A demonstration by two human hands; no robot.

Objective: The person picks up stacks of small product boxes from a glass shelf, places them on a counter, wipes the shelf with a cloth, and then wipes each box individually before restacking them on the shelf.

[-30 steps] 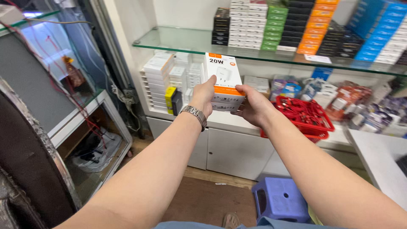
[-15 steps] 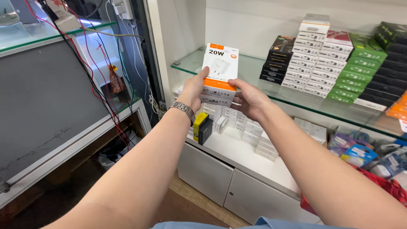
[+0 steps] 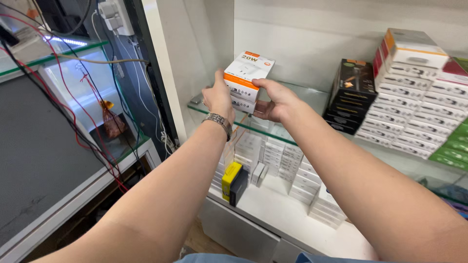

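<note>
Taking the glass shelf (image 3: 312, 100) as your landmark and reading from its left: half a second ago your view took in more of the dark panel and red wires off to that side; now you have turned and closed in, so the shelf's left end fills the middle of the frame. Your left hand (image 3: 218, 97), wristwatch (image 3: 218, 120) below it, grips the left side of the small stack of white-and-orange boxes (image 3: 246, 80), fingers curled behind it with the thumb up along the near edge. The stack, which a second ago you held out in front of the lower counter, now sits at shelf height over the left end of the glass, tilted a little. Your right hand (image 3: 275, 100) clasps its right side, thumb on top, fingers wrapped beneath. Judging by this, you have carried the stack up to the shelf, but I cannot tell whether its base touches the glass, because your fingers cover it. How many boxes are in the stack is hard to make out. Further right on the shelf stands a black box stack (image 3: 352, 95), then white box stacks (image 3: 419, 112) cut off by the frame edge.
</note>
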